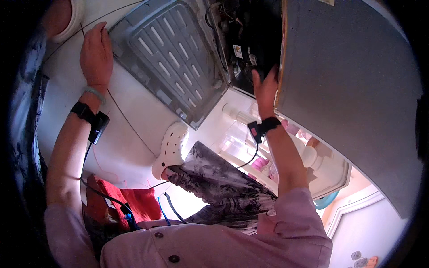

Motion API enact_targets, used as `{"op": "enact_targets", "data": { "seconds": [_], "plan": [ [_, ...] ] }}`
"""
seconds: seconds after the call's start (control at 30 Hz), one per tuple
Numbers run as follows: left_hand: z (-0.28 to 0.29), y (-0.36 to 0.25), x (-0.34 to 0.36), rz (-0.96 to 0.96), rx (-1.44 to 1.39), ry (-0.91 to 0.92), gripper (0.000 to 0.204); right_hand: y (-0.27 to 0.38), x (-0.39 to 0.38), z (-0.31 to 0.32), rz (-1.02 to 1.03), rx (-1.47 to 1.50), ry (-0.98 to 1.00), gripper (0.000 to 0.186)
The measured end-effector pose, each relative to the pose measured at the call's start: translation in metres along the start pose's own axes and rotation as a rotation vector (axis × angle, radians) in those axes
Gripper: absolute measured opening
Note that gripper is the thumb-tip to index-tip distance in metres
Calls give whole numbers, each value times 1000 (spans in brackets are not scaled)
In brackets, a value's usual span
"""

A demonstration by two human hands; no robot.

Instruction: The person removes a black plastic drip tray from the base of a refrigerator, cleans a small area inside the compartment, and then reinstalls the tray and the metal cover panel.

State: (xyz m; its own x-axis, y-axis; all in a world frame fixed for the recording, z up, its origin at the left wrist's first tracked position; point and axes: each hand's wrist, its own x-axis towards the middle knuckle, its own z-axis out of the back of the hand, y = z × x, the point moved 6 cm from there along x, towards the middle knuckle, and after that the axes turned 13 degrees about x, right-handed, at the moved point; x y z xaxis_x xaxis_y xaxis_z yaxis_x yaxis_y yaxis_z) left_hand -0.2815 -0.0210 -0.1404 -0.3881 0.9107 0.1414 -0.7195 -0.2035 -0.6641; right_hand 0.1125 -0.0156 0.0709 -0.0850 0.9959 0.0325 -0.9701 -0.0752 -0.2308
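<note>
At the upper left, my left hand [96, 58] lies along the corner edge of a grey slotted metal panel [172, 67]. Its fingers are stretched out flat, and I cannot tell whether the thumb is under the panel. My right hand [265, 89] reaches to the lower edge of an appliance's dark opening [254, 40]. Thumb and fingers are spread apart there, fingertips beside the rim of the large grey side wall [348, 76]; shadow partly hides them. Wires and small white labels show inside the opening. The slotted panel leans beside this opening.
A white perforated clog [173, 147] is on my foot below the panel. Red cloth [129, 201] lies at lower left. A white rack [250, 156] with pink items stands under the side wall. Thin cables cross the pale floor [134, 102]. Another person's leg [56, 20] shows at upper left.
</note>
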Motion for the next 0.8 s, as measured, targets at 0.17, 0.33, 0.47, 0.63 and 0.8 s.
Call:
{"op": "enact_targets", "data": {
  "seconds": [0.17,0.33,0.47,0.63,0.8],
  "plan": [
    [-3,6,-1,-31,33,-93,23,-10,16,-22,-12,79,13,65],
    [-5,4,-3,5,15,16,28,-19,15,-27,-38,-26,90,61],
    [-4,4,-4,-1,27,1,30,-20,13,-28,37,28,21,61],
    [-1,-1,0,-6,50,11,32,-18,19,-21,34,45,13,65],
    [-5,-1,3,-12,84,-20,24,0,-10,-9,45,192,89,64]
  ]
}}
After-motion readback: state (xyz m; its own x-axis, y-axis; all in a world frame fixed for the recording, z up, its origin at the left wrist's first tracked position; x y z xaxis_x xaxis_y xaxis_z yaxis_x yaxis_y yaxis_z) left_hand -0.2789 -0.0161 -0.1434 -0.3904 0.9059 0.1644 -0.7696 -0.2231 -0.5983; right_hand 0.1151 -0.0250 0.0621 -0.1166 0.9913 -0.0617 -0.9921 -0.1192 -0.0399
